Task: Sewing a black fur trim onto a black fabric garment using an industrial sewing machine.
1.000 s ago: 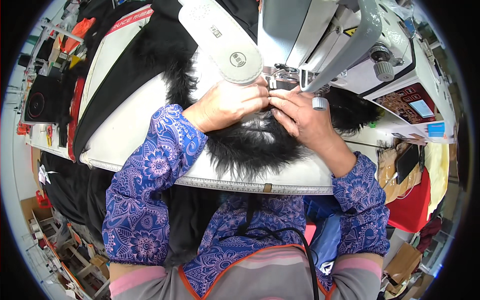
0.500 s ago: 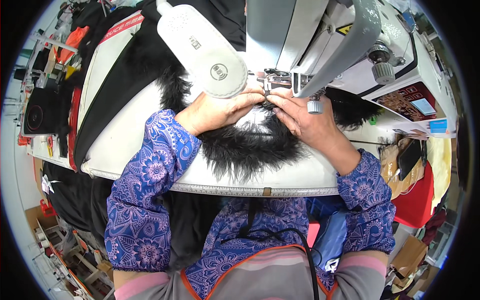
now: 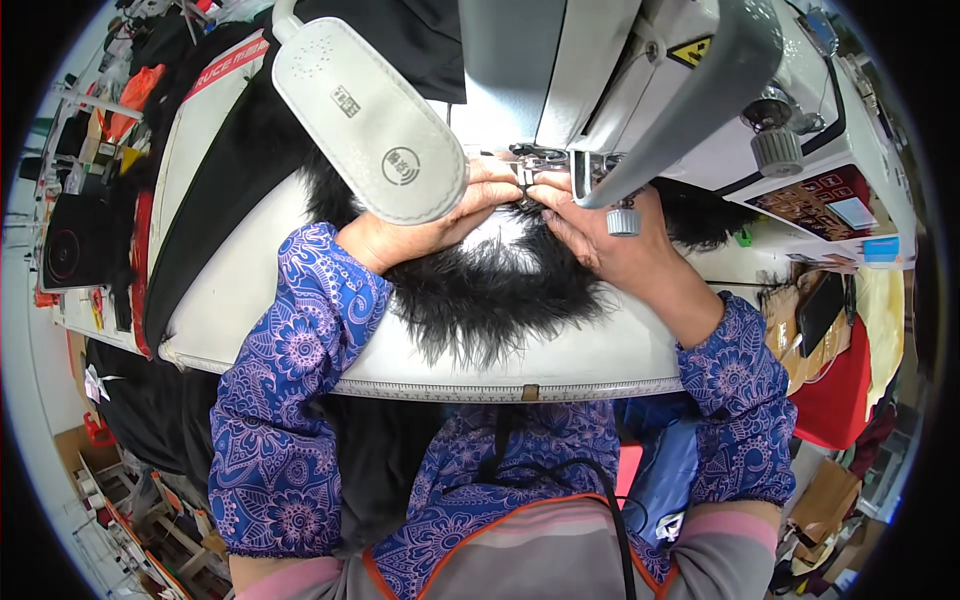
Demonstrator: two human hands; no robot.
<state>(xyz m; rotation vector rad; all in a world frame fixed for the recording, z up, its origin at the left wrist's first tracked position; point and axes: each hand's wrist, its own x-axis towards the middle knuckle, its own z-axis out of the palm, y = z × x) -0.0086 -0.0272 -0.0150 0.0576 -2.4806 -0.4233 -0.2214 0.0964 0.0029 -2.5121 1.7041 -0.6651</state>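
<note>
Both hands are at the presser foot (image 3: 527, 170) of a white and grey sewing machine (image 3: 505, 60). Fluffy black feather trim (image 3: 490, 305) lies in a loop under and around them on the white table (image 3: 250, 290). My left hand (image 3: 450, 232), partly hidden by a white lamp head (image 3: 368, 120), has its fingers pressed together on the trim just left of the foot. My right hand (image 3: 610, 245) has bent fingers closed on the trim just right of it. The fingertips are close together; exactly what lies between them is too small to make out.
Black fabric (image 3: 205, 205) drapes over the table's left side. A black speaker-like box (image 3: 70, 240) sits further left. The machine's control panel (image 3: 820, 200) is at right, above a dark phone (image 3: 822, 310). A measuring tape strip (image 3: 450, 390) runs along the front edge.
The view has shifted, so the lamp sits further left and lower in the picture. My left hand is slightly more covered by the lamp. Both hands stay at the presser foot.
</note>
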